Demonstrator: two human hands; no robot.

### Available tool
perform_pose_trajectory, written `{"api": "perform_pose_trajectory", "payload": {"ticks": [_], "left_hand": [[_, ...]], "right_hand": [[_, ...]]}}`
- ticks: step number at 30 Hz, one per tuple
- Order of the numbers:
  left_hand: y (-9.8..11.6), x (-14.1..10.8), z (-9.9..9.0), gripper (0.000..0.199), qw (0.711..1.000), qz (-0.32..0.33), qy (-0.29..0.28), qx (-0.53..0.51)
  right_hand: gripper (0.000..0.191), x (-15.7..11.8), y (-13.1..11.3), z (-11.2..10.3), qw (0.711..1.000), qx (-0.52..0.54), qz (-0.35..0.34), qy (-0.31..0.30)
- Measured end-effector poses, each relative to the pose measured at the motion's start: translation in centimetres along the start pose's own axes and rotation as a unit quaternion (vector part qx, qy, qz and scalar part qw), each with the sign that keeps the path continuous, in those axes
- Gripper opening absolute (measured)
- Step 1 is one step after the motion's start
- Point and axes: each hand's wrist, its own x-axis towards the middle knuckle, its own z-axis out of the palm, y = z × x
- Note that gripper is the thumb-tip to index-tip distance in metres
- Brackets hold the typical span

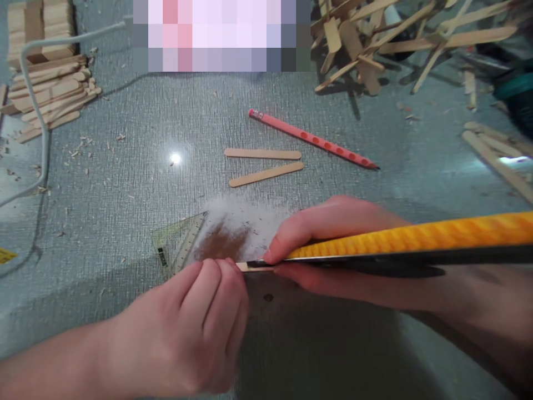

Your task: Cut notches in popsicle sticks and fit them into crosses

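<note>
A pale craft stick (240, 267) sticks out from the curled fingers of my left hand (200, 322), which is closed around it; most of the stick is hidden. My right hand (333, 222) is closed, thumb and finger pinching a long tool (400, 243) with a ridged yellow edge and dark underside, its exact kind unclear. The tool's dark narrow tip lies along the stick's exposed end. Just beyond my left hand, a transparent set square (177, 241) lies on the table beside brown dust (225, 241). Two craft sticks (263, 154) lie apart, with a pink pencil (316, 140) behind them.
Stacked craft sticks (52, 103) and a pale cable (30, 83) are at the left. A tangled structure of sticks (375, 50) stands at the back right, with loose sticks (495, 153) at the right edge. Wood shavings dot the grey table (125, 194).
</note>
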Motion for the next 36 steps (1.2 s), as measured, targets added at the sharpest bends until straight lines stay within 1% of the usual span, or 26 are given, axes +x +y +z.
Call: {"api": "perform_pose_trajectory", "payload": {"ticks": [4, 9, 13, 17, 21, 23, 26, 29, 31, 33, 35, 36], "left_hand": [[0.2, 0.1, -0.1, 0.035, 1.000, 0.002, -0.007, -0.008], [0.3, 0.5, -0.2, 0.035, 1.000, -0.005, -0.003, -0.004], [0.1, 1.0, -0.2, 0.039, 1.000, 0.008, -0.004, 0.009], [0.0, 1.1, -0.1, 0.042, 1.000, 0.018, -0.012, 0.015], [0.0, 1.0, -0.1, 0.041, 0.999, 0.022, -0.011, 0.021], [0.0, 0.9, -0.1, 0.040, 1.000, 0.018, -0.011, 0.019], [-0.1, 0.7, -0.2, 0.040, 1.000, 0.022, -0.007, 0.006], [-0.2, 0.5, -0.1, 0.038, 1.000, 0.010, 0.018, 0.004], [-0.3, 0.3, -0.1, 0.029, 0.999, -0.019, 0.046, 0.005], [-0.3, 0.1, -0.1, 0.019, 0.996, -0.057, 0.074, 0.002], [-0.4, 0.0, -0.1, 0.016, 0.992, -0.087, 0.088, -0.011], [-0.4, -0.1, -0.1, 0.015, 0.992, -0.090, 0.089, -0.021]], "right_hand": [[0.007, 0.1, -0.1, 0.0, 1.000, 0.011, 0.000, -0.004], [0.008, 0.1, -0.2, 0.0, 1.000, -0.011, 0.001, -0.005], [0.007, 0.1, -0.1, -0.1, 1.000, -0.018, 0.002, -0.022], [0.011, -0.1, -0.1, -0.1, 0.999, -0.028, 0.013, -0.030], [0.012, -0.2, -0.4, -0.1, 0.999, -0.030, 0.022, -0.037], [0.010, -0.1, -0.4, -0.1, 0.999, -0.028, 0.012, -0.039], [0.010, 0.0, -0.1, -0.1, 0.999, -0.022, -0.014, -0.022], [0.007, 0.0, 0.1, -0.2, 1.000, -0.001, -0.017, -0.015], [0.007, 0.0, -0.2, -0.2, 0.999, 0.031, 0.019, -0.009], [0.007, -0.1, -0.7, 0.1, 0.991, 0.093, 0.086, 0.029], [0.005, -0.3, -1.1, 0.7, 0.968, 0.190, 0.142, 0.083], [0.004, -0.3, -1.2, 1.1, 0.954, 0.231, 0.162, 0.105]]}}
